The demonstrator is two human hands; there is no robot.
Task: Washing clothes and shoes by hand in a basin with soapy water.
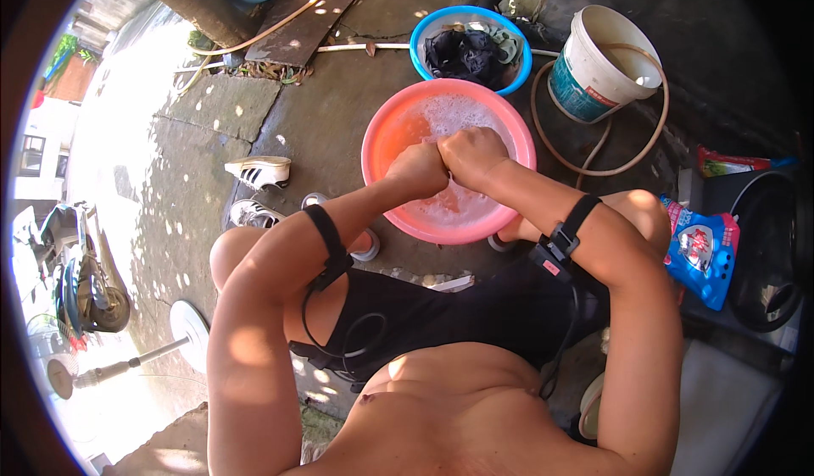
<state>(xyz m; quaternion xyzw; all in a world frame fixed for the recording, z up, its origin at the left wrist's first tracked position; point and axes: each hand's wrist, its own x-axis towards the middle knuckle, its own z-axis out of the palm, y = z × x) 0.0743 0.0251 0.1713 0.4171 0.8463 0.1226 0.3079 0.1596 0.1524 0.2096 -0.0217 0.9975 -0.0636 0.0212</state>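
Observation:
Both my hands are over the pink plastic basin (376, 208), which holds water with white suds. My left hand (420, 169) is curled into a fist, thumb side against my right hand (474, 148), also curled. The undersides of the fingers are turned away, so whether anything is gripped between them is hidden. Foam (455, 113) covers much of the water, with the basin's orange-pink inside showing through at the left. Just beyond stands a blue-rimmed basin (416, 50) containing dark and greyish-green wet cloth (467, 53).
A white bucket (582, 63) with a looped hose (540, 120) stands at upper right. White sneakers with black stripes (264, 172) lie left of the basin. A blue detergent bag (703, 253) is at my right. A stand fan base (189, 333) sits lower left.

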